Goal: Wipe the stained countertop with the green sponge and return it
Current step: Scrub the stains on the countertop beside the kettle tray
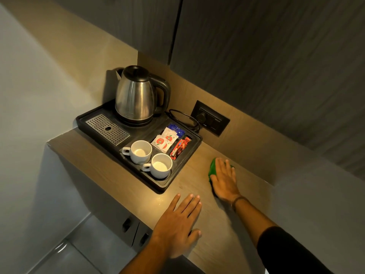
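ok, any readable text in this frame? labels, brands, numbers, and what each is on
None reads clearly.
White sachets with red round logos in the black plastic tray: print too small.
Blue sachet: white marks, illegible.
Red wrapped packet: lettering blurred.
Black wall socket plate: faint mark, unreadable.
Stainless steel kettle, two white ceramic cups: no visible text.
Green sponge under the right hand: no visible text.
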The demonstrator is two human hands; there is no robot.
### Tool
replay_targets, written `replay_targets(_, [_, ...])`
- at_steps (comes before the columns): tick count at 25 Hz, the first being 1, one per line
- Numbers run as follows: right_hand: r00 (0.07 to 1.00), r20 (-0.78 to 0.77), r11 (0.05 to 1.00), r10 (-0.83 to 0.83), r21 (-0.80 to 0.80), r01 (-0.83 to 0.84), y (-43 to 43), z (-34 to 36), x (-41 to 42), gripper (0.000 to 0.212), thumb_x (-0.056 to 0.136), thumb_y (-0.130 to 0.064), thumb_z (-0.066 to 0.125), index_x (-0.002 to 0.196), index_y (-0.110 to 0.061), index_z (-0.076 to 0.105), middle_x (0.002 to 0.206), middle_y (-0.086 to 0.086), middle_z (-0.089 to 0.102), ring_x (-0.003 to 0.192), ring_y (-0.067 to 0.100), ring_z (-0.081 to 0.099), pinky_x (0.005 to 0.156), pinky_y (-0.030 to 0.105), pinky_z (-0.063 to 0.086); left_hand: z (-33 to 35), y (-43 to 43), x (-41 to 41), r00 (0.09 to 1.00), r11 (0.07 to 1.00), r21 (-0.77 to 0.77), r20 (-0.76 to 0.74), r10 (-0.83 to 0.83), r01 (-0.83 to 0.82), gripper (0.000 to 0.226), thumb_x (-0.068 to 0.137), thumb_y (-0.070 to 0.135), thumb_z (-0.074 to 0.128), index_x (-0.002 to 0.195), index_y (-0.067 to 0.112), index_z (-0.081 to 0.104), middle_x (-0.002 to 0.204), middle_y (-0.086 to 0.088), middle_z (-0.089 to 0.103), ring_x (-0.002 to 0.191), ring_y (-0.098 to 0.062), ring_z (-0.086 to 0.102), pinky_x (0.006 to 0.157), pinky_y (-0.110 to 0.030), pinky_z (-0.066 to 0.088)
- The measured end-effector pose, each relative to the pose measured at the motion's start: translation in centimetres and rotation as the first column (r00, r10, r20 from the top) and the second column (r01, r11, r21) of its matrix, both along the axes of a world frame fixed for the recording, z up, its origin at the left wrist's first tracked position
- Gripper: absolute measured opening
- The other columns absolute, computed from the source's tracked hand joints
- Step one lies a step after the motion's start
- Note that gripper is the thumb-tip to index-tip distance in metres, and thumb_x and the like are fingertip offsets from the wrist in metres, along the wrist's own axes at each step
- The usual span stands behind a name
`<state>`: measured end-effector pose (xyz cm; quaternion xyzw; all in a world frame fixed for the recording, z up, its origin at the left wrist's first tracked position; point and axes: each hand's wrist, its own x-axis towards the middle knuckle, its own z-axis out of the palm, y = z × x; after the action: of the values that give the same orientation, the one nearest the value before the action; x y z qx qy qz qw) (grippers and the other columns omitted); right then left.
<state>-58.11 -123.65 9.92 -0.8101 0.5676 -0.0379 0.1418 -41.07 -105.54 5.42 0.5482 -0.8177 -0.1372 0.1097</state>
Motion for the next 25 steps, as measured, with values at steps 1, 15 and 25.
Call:
replay_targets(1, [0.992, 0.041, 0.992, 0.122, -0.031, -0.120, 1.9, -0.9, -1.6, 0.067, 0.107, -0.030, 0.038, 0.163, -0.022, 0.002, 0.172, 0.000, -0.005, 0.158, 0.023, -0.009, 0.126, 0.045, -0.008, 0.0, 0.0, 0.0, 1.000, 1.000, -0.001, 0.001, 0.000, 0.000, 0.076, 0.107, 0.065, 0.023, 0.165, 0.021, -0.001, 0.176, -0.001, -0.005, 0.158, -0.019, -0.015, 0.122, -0.049, -0.018])
replay_targets(15, [0.997, 0.053, 0.998, 0.053, -0.023, -0.052, 11.4, -1.1, -10.2, 0.070, 0.098, -0.030, 0.036, 0.162, -0.028, 0.008, 0.171, -0.006, 0.007, 0.158, 0.018, -0.002, 0.128, 0.051, 0.003, 0.1, -0.2, -0.1, 0.999, 0.999, 0.043, 0.046, -0.015, 0.013, 0.079, 0.105, 0.068, 0.013, 0.164, 0.021, -0.009, 0.175, -0.001, -0.014, 0.157, -0.021, -0.021, 0.127, -0.055, -0.010])
replay_targets(25, [0.992, 0.067, 0.993, -0.105, -0.043, 0.108, 16.9, -0.7, -9.1, 0.073, 0.098, -0.024, 0.041, 0.162, -0.030, 0.009, 0.171, -0.007, 0.007, 0.158, 0.018, 0.000, 0.128, 0.052, 0.003, -0.2, -0.1, 0.1, 0.997, 0.999, 0.030, 0.072, -0.026, 0.024, 0.080, 0.104, 0.066, 0.014, 0.163, 0.018, -0.009, 0.174, -0.005, -0.014, 0.157, -0.025, -0.020, 0.127, -0.057, -0.009])
